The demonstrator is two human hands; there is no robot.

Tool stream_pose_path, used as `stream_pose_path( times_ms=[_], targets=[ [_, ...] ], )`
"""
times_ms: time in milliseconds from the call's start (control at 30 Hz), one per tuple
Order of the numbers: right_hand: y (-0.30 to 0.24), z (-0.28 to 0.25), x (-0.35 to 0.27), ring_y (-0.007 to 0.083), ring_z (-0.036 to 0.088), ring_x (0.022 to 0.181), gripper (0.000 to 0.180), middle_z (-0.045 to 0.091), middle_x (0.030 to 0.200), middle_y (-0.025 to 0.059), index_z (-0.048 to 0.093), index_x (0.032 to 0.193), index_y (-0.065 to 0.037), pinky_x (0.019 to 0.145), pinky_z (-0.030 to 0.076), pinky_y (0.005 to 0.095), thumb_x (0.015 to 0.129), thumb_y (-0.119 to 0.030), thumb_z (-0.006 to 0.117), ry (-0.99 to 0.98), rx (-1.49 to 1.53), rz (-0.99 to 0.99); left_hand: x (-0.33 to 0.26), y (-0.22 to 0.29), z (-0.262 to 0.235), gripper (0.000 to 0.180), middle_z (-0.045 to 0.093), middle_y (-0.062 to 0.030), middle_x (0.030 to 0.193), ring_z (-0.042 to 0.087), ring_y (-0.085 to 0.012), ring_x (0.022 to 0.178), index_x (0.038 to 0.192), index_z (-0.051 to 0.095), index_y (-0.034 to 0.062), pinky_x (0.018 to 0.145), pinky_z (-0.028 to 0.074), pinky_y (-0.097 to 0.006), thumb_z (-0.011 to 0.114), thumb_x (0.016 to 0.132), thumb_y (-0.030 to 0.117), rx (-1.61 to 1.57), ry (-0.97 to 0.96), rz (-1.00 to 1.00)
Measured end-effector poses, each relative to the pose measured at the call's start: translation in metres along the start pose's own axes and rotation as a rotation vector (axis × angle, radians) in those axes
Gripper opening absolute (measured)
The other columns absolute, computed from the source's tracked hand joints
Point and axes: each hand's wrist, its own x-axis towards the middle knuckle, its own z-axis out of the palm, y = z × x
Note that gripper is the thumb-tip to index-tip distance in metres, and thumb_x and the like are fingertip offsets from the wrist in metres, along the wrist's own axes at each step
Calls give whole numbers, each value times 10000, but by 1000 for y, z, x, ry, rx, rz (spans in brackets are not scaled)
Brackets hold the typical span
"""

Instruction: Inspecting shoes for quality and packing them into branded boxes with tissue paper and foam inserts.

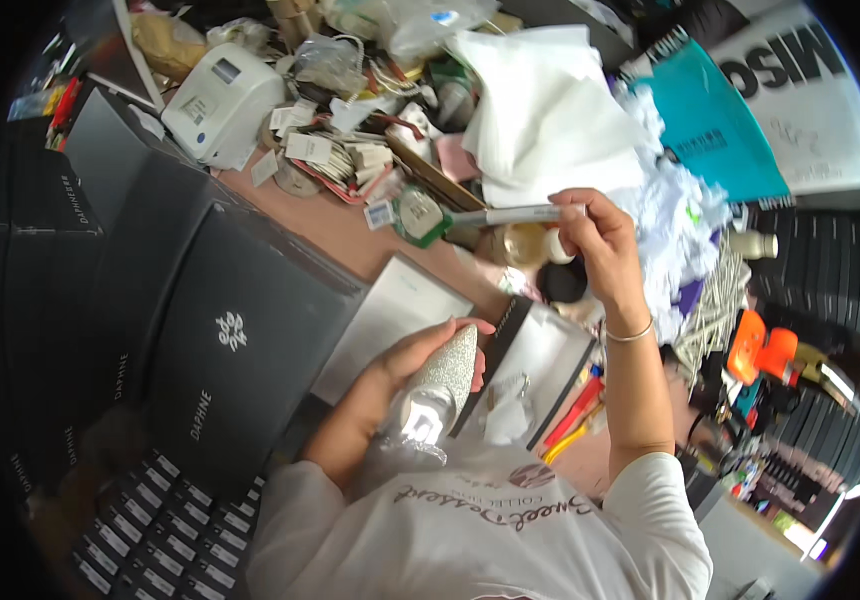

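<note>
A silver glittery pointed shoe [458, 365] is in my left hand [402, 362], close to my chest. Its toe points away from me, and shiny clear material shows at the heel end. My fingers wrap around its sides. Farther out, my right hand [598, 235] pinches the end of a slim tool with a whitish handle [525, 214]. The tool's darker far end reaches left to a round green-rimmed container [418, 216]; whether they touch I cannot tell. Just below the tool stands a small jar of yellowish liquid [520, 245].
Large dark shoeboxes [250, 330] are stacked at my left. A white box [410, 295] and an open box [560, 350] lie before me. Behind are a label printer [225, 105], paper tags [335, 160] and white sheets [540, 110]. Red and yellow-handled tools [575, 415] lie at right.
</note>
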Motion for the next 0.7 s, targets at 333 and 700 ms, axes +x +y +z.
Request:
stream_pose_path(
  times_ms=[333,700],
  targets=[
    [40,-34,-249,46,371,528,115,448,620,-42,610,974,-12,483,285,204,923,-110,577,179,541,105,-31,-92,83,658,625,-160,990,659,-272,908,1272,440,21,786,555,-346,342,942,582,221,246,-220],
    [48,1,-302,68,512,704,198,581,831,5,613,1022,-33,667,425,223,916,-200,622,342,626,-121,-29,-118,117,324,609,-53,968,585,-93,869,1086,555,-3,750,490,-227,484,988,297,644,139,-174]
  ],
)
